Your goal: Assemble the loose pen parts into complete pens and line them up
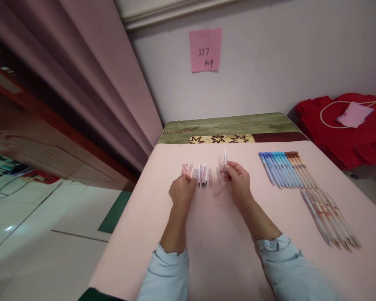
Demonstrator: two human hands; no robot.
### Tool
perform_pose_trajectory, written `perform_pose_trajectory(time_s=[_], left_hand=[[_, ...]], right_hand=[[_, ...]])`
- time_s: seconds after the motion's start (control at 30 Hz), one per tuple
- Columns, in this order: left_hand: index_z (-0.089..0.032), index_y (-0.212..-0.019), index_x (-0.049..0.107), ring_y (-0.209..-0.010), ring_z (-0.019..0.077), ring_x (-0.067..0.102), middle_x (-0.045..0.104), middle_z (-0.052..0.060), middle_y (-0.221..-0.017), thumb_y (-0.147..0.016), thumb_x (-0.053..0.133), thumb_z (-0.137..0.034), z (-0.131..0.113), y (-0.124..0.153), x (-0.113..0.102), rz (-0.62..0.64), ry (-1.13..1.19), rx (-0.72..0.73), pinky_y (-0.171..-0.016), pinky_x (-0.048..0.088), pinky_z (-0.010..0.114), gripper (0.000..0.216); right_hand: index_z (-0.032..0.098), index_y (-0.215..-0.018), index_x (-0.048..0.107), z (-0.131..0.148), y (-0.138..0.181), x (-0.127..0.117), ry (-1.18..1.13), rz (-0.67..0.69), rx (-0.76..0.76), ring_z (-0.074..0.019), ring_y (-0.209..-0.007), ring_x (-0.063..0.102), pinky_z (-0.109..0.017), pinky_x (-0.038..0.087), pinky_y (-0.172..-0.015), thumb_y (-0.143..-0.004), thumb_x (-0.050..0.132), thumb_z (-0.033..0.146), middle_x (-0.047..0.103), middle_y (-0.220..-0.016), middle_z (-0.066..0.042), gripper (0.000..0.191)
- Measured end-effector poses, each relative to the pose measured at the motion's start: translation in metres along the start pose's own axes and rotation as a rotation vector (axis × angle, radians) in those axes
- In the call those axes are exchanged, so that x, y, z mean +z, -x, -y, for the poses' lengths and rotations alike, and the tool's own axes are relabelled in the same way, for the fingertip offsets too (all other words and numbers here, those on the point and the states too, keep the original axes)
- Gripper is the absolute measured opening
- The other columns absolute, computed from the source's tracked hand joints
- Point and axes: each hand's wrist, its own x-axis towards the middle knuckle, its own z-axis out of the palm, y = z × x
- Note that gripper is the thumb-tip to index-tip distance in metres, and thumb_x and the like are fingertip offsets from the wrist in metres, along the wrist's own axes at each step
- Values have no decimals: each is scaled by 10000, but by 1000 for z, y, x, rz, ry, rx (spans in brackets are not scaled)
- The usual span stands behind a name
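My right hand [239,179] is raised over the table, its thumb and fingers pinching a slim whitish pen part [225,155] that points upward. Fingers closed, my left hand [182,190] rests beside a few pink patterned pen pieces [186,168]. Whatever its fingertips grip is hidden. Between the hands lie several pen pieces with dark lower ends [202,175], side by side. A pale, clear-looking pen piece [210,176] lies just to their right.
On the right, a row of blue-to-brown pens [283,169] lies on the pink table cover [225,251]. Nearer me is another group of pale pens [330,219]. Beyond the table's right edge sits a red cloth [319,138]. A pink note [206,50] hangs on the wall.
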Motion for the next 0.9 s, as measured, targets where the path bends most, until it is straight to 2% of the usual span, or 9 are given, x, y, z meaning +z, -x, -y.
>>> perform_pose_trajectory(time_s=[0.17, 0.33, 0.67, 0.9], left_hand=[[-250, -677, 591, -770, 282, 630, 692, 65, -748, -767, 621, -367, -1, 0, 0, -20, 42, -7, -644, 384, 340, 151], [-263, -739, 587, -769, 260, 625, 685, 40, -742, -796, 607, -381, -5, 3, -2, -34, 44, 18, -643, 379, 318, 133], [-245, -587, 611, -686, 255, 603, 652, 58, -649, -719, 717, -406, -9, 12, -1, 24, 54, 54, -629, 361, 319, 233], [-231, -559, 622, -674, 261, 610, 637, 68, -610, -672, 735, -326, -10, 14, 2, -34, 108, 30, -648, 381, 335, 186]], right_hand=[[167, -946, 661, 0, 0, 0, 17, 11, -18, -108, -552, 503, -254, 416, -539, -735, 711, 401, 693, -726, -34, 318], [164, -938, 667, -1, -1, -1, -6, 4, -8, -105, -551, 501, -251, 407, -538, -723, 726, 389, 697, -729, -32, 317], [159, -955, 665, -3, -3, -1, -22, 3, -7, -110, -557, 514, -253, 422, -529, -706, 738, 404, 701, -729, -43, 357], [168, -939, 662, -2, -2, 0, 7, -3, -14, -114, -557, 517, -258, 426, -541, -711, 728, 407, 703, -724, -37, 337]])
